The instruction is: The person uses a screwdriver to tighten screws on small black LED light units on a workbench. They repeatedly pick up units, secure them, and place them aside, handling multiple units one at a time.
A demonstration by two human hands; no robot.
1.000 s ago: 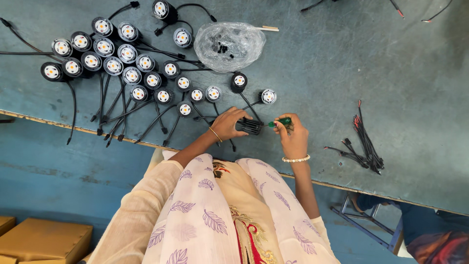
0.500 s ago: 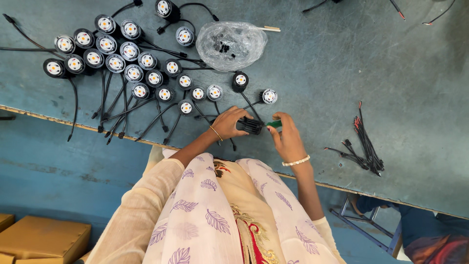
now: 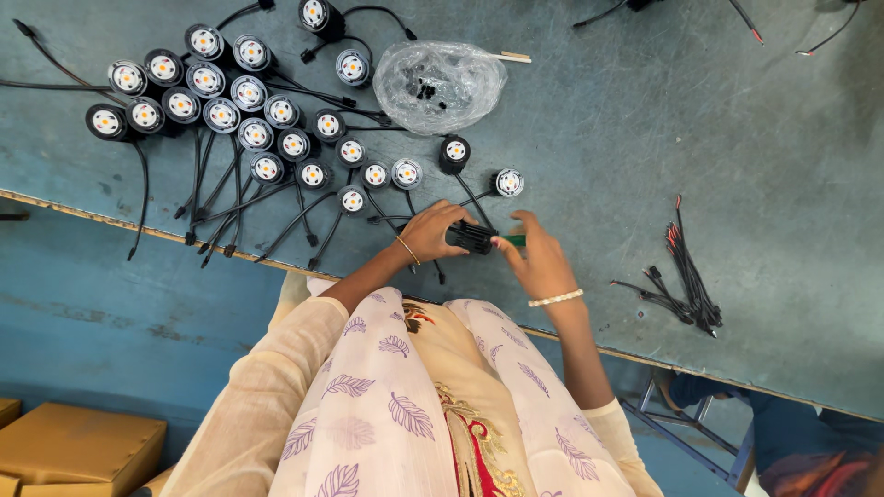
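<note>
A small black ribbed cylindrical lamp housing (image 3: 472,237) lies just above the near edge of the blue-grey painted surface (image 3: 645,138), close to the middle of the view. The left hand (image 3: 433,232), wearing a thin gold bangle, wraps the housing's end at 9 o'clock; its grip is pressed together around the housing. The right hand (image 3: 537,262), with a white beaded bracelet at the wrist, sits at 3 o'clock of the housing, its grip pinching a slim green-handled tool (image 3: 514,240) whose end meets the housing. So the housing lies between the two hands, touching both.

At 12 o'clock of the housing, two finished black round spotlights with white faces (image 3: 456,151) stand near, their black cables trailing toward the hands. At 10 o'clock, a larger cluster of black round spotlights (image 3: 230,120) is packed in rows, cables fanning to the surface's edge. At 12 o'clock, farther off, lies a crumpled clear plastic bag of small black parts (image 3: 440,85). At 3 o'clock, well apart, lies a bundle of thin black wires with red tips (image 3: 686,285). Below the hands are the person's cream, leaf-printed sleeves and scarf (image 3: 396,405). Brown cardboard boxes (image 3: 78,451) sit on the floor at 8 o'clock.
</note>
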